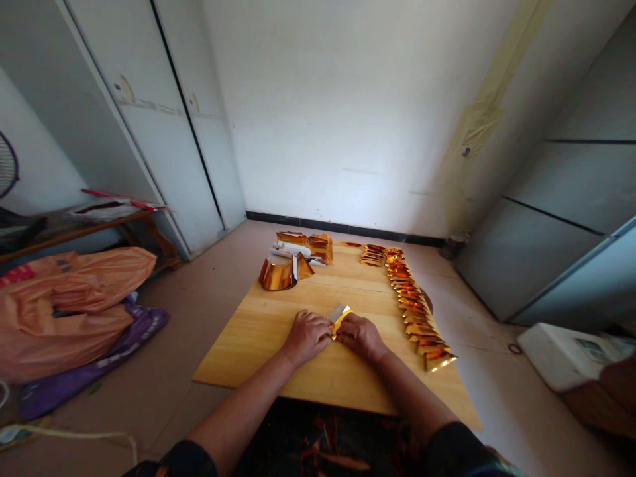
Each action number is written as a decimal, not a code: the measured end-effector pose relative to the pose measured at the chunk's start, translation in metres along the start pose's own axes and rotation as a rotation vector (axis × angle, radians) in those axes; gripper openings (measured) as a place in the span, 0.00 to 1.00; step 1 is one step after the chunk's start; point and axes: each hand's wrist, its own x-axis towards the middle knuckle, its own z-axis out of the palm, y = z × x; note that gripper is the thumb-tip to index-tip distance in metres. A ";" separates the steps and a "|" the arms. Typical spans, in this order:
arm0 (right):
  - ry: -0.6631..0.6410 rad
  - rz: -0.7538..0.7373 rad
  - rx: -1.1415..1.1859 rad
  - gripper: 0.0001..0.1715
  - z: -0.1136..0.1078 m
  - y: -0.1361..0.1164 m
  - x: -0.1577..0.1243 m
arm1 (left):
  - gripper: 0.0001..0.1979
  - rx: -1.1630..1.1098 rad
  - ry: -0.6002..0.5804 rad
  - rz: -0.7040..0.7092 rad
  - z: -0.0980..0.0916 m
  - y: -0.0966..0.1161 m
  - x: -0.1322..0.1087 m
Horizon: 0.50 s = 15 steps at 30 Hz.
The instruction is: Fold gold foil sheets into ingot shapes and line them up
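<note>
A small sheet of gold foil paper [340,316] lies on the wooden board [258,344] in front of me, partly folded, its silver back showing at the far corner. My left hand [307,336] presses and pinches its left edge with curled fingers. My right hand [361,334] grips its right side, fingers closed on the fold. Both hands rest on the board, almost touching each other.
A long row of folded gold paper pieces [416,311] runs along the board's right side. Stacks and a curled bundle of gold foil [278,271] sit at the far left. Orange and purple bags [74,305] lie on the floor to the left, a white box [561,354] to the right.
</note>
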 end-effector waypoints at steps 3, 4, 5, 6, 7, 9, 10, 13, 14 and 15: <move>-0.004 0.053 0.031 0.09 -0.003 -0.002 0.003 | 0.06 0.000 0.005 -0.006 0.001 0.000 0.000; -0.009 0.070 0.049 0.08 -0.004 -0.003 0.004 | 0.06 0.003 0.008 -0.014 0.002 0.001 0.000; -0.012 0.082 0.067 0.08 -0.006 -0.004 0.004 | 0.06 0.007 0.013 -0.026 0.003 0.002 0.000; -0.012 0.087 0.088 0.08 -0.007 -0.005 0.004 | 0.05 0.012 0.018 -0.039 0.003 0.002 0.000; -0.012 0.082 0.112 0.07 -0.008 -0.005 0.003 | 0.05 0.018 0.025 -0.051 0.003 0.003 0.000; -0.006 0.051 0.156 0.07 -0.009 -0.005 0.000 | 0.05 0.028 0.035 -0.068 0.004 0.005 0.000; -0.001 0.028 0.170 0.08 -0.009 -0.005 -0.001 | 0.06 0.030 0.037 -0.072 0.004 0.006 0.000; 0.026 -0.026 0.160 0.12 -0.008 -0.003 -0.006 | 0.06 0.021 0.035 -0.083 0.003 0.007 0.001; 0.038 -0.033 0.146 0.10 -0.007 -0.003 -0.006 | 0.06 0.017 0.034 -0.088 0.003 0.007 0.001; 0.046 -0.035 0.132 0.09 -0.006 -0.003 -0.007 | 0.06 0.014 0.033 -0.093 0.003 0.007 0.001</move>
